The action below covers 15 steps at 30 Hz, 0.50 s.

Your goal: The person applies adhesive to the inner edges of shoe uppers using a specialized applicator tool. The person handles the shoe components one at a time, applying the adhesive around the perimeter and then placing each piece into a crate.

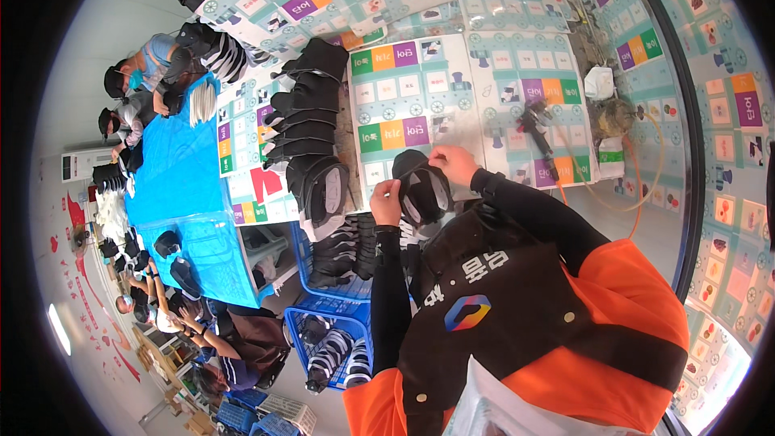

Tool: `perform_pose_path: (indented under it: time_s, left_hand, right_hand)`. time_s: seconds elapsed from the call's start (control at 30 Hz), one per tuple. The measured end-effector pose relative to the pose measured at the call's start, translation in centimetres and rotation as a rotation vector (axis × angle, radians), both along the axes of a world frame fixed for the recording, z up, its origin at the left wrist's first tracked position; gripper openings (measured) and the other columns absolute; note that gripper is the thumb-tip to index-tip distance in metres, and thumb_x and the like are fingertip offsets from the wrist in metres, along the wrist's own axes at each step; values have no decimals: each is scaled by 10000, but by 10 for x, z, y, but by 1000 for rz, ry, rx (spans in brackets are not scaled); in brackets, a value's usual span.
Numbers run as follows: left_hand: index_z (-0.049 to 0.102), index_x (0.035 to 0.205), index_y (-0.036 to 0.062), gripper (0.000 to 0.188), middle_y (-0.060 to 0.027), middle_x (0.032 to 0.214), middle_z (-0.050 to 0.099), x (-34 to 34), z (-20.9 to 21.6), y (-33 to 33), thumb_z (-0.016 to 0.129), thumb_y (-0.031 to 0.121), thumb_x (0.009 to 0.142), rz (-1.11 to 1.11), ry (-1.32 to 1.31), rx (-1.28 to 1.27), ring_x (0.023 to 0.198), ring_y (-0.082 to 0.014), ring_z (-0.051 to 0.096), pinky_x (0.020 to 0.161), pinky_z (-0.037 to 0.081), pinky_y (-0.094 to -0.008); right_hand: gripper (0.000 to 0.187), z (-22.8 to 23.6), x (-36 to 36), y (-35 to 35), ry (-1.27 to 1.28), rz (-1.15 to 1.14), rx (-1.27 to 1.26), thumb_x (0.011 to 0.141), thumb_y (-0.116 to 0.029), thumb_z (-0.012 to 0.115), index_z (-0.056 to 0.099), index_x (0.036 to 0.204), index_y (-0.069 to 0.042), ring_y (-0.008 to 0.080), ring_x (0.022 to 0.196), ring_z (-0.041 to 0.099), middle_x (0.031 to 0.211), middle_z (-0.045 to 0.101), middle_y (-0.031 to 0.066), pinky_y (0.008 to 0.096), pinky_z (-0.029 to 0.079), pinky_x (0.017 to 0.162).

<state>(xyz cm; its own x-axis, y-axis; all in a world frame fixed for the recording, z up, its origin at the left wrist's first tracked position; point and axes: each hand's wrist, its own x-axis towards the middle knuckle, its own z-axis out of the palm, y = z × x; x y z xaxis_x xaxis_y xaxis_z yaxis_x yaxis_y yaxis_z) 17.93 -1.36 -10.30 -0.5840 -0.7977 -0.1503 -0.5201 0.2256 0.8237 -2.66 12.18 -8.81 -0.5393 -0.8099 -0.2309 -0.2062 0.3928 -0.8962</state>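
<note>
Between my two hands is a black cap (423,187) with a grey inside, held above the table's front edge. My left hand (386,203) pinches its left rim, fingers closed. At the cap's upper right edge, my right hand (454,165) grips with thumb and fingers together. To the left of my left hand, a long row of nested black caps (303,125) lies on the patterned tabletop (452,101). The nearest cap in that row shows its open, grey-lined inside.
A black air gun (536,131) with an orange hose lies at the right. Blue crates (331,307) holding caps stand below on my left. Farther left, several co-workers sit around a blue-covered table (182,186). A dark window frame (693,153) runs along the right.
</note>
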Motion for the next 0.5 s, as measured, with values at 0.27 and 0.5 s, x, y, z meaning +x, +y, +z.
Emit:
perform_pose_path:
  time_s: [0.27,0.5]
  left_hand:
    - [604,1239,-103,393,-132,1191,683,-32,15,-48,470,231,1079,-8,231,1063,1087,-206,641,921,511,-350]
    - [562,1325,-37,452,-154,1143,671,-84,95,-56,638,280,1012,-267,285,552,1056,-207,640,924,496,-310]
  right_hand:
    - [388,-13,-38,-13,-553,187,-33,925,-224,722,594,1240,-38,225,1093,618,1140,648,93,366,497,941]
    - [461,74,-24,-27,554,96,-262,846,-48,641,619,1300,-127,366,1166,601,1272,633,117,428,539,935]
